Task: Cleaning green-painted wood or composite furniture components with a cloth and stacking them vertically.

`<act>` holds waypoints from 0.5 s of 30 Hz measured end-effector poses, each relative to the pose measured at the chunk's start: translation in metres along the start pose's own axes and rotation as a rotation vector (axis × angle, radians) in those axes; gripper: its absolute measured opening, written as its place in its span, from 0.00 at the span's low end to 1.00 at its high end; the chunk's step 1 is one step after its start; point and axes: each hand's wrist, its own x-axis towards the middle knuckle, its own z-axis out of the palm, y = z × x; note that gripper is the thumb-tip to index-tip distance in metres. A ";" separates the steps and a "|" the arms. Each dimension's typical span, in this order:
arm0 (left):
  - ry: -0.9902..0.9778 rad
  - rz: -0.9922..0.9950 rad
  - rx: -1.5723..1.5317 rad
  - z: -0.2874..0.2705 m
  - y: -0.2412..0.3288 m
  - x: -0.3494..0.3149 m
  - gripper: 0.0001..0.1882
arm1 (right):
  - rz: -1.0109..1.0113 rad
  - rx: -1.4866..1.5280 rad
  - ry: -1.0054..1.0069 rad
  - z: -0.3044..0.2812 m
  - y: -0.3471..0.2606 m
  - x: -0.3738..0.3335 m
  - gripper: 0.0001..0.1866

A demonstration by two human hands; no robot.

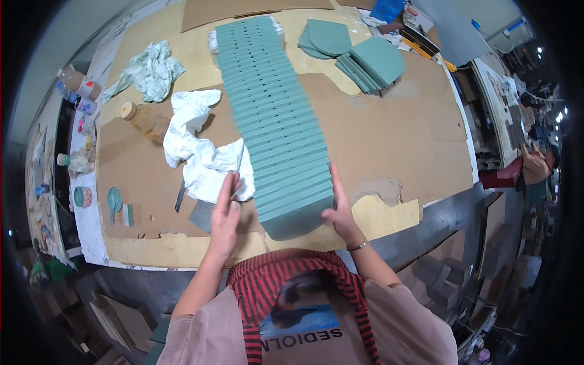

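Observation:
A long row of green panels (pixel 281 128) stands on edge, pressed face to face, running from the table's near edge to its far side. Small dark holes dot their top edges, and the nearest panel (pixel 296 220) shows a rounded lower end. My right hand (pixel 342 213) lies along the row's near right side, fingers stretched forward and thumb toward the front panel. To the left of the row, my left hand (pixel 226 218) is raised with its fingers extended and nothing in it. A crumpled white cloth (pixel 204 149) lies beside the row.
Loose rounded green panels (pixel 372 62) are piled at the far right. On the left are a jar (pixel 146 121), a pale green cloth (pixel 153 70), a dark blade-like tool (pixel 180 196) and a small green-topped container (pixel 114 201). Cardboard (pixel 413 134) covers the table. Another person (pixel 534 167) is at far right.

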 end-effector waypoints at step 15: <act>1.056 -0.044 0.594 -0.345 -0.008 -0.065 0.09 | 0.218 -0.234 0.149 -0.028 0.021 -0.028 0.49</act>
